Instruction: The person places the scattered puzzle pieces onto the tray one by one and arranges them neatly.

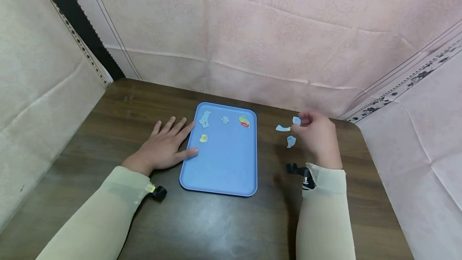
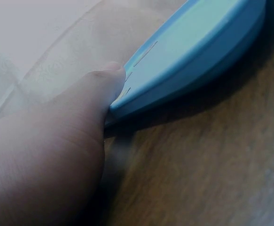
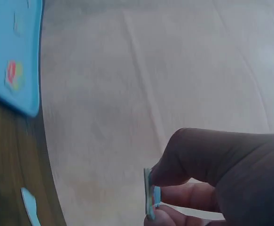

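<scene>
A blue tray point(image 1: 223, 167) lies on the table, with several small irregular flat puzzle-like pieces on it, including a red-and-yellow one point(image 1: 244, 122). My left hand point(image 1: 162, 145) lies spread beside the tray, fingers straight, its thumb point(image 2: 113, 77) over the tray's left rim. To the right of the tray, my right hand point(image 1: 317, 133) pinches a small flat piece point(image 3: 148, 193), seen edge-on, between thumb and fingers. Close to those fingers in the head view are a pale blue strip-like piece point(image 1: 282, 128) and a curved blue piece point(image 1: 291, 141). The fingers partly cover the held piece.
The dark wooden table point(image 1: 216, 228) is bordered by pale patterned cloth point(image 1: 252, 43) at the back and both sides. A black wrist camera point(image 1: 159, 193) sits by the left cuff, and another black camera point(image 1: 294, 168) by the right cuff.
</scene>
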A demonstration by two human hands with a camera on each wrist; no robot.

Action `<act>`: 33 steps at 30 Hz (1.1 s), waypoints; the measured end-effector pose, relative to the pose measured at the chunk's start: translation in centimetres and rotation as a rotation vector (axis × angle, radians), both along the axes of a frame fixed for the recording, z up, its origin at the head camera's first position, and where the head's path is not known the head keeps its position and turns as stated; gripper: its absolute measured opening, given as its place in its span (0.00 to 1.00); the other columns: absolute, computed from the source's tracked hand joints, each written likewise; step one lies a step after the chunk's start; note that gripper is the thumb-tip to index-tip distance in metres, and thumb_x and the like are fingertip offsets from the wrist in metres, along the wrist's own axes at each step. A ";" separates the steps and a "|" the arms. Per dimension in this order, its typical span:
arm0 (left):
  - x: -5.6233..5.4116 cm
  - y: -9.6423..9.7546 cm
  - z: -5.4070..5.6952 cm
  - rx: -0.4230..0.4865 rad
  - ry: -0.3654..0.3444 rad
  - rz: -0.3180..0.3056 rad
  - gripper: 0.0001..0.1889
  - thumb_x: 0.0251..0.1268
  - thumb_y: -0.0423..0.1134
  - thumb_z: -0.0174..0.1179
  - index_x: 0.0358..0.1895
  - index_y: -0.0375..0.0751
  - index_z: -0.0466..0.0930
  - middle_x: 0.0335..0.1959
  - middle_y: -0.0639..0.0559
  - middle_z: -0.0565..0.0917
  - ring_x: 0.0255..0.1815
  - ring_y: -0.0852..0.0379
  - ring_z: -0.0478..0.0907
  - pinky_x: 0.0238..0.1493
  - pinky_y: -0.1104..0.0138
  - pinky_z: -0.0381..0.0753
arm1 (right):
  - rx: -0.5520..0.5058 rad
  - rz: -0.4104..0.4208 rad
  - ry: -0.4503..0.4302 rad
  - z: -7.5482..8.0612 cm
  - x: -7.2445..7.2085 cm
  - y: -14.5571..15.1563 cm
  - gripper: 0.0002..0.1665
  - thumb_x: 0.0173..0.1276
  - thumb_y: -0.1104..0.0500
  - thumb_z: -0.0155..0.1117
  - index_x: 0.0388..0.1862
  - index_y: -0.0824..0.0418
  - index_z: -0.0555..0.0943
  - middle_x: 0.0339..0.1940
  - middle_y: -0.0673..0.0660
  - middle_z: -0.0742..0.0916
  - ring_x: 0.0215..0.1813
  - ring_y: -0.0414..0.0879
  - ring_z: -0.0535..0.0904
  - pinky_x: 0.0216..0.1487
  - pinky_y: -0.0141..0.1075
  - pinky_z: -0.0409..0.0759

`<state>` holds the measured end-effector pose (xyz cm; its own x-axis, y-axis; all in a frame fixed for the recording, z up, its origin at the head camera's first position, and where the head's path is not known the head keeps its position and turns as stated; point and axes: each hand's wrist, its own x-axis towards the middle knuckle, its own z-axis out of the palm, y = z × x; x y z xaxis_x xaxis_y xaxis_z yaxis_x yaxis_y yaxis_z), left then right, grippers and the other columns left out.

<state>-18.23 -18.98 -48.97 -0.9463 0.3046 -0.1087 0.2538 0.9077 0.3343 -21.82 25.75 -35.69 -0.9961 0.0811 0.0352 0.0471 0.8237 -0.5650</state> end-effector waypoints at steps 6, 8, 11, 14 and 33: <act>0.1 0.1 0.3 0.004 -0.006 -0.006 0.54 0.77 0.86 0.41 0.96 0.64 0.38 0.97 0.44 0.45 0.97 0.30 0.33 0.89 0.25 0.27 | -0.034 0.051 0.041 0.2 0.3 -2.8 0.23 0.75 0.52 0.70 0.66 0.58 0.88 0.55 0.59 0.92 0.53 0.56 0.89 0.51 0.46 0.86; 0.1 0.1 0.3 0.004 -0.007 -0.007 0.54 0.77 0.86 0.40 0.96 0.64 0.38 0.97 0.44 0.45 0.97 0.30 0.33 0.89 0.25 0.26 | -0.041 0.062 0.051 0.1 0.4 -3.6 0.23 0.75 0.52 0.70 0.65 0.58 0.88 0.54 0.58 0.92 0.52 0.55 0.88 0.49 0.45 0.86; 0.1 0.0 0.2 0.007 -0.003 -0.005 0.54 0.78 0.85 0.42 0.96 0.64 0.39 0.97 0.44 0.45 0.97 0.30 0.33 0.89 0.26 0.27 | -0.054 0.076 0.061 -0.1 0.5 -4.8 0.23 0.75 0.52 0.71 0.65 0.58 0.88 0.53 0.57 0.92 0.52 0.54 0.88 0.50 0.46 0.88; 0.0 0.0 0.0 0.010 0.002 -0.001 0.54 0.78 0.85 0.43 0.96 0.64 0.39 0.97 0.44 0.45 0.97 0.31 0.33 0.89 0.26 0.27 | -0.067 0.090 0.057 -0.2 0.5 -5.8 0.22 0.75 0.53 0.72 0.64 0.58 0.88 0.54 0.57 0.92 0.53 0.54 0.87 0.52 0.48 0.89; -0.1 -0.2 -0.1 -0.012 -0.009 -0.008 0.54 0.77 0.86 0.41 0.96 0.66 0.36 0.97 0.45 0.44 0.97 0.31 0.32 0.88 0.25 0.25 | -0.023 0.234 -0.007 -2.6 -0.4 -11.8 0.23 0.70 0.55 0.78 0.63 0.58 0.91 0.50 0.55 0.91 0.49 0.52 0.85 0.44 0.45 0.88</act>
<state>-18.34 -19.13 -49.10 -0.9428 0.3109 -0.1207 0.2583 0.9096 0.3255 -22.22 13.94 -38.32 -0.9881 -0.1513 0.0286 -0.1394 0.7998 -0.5839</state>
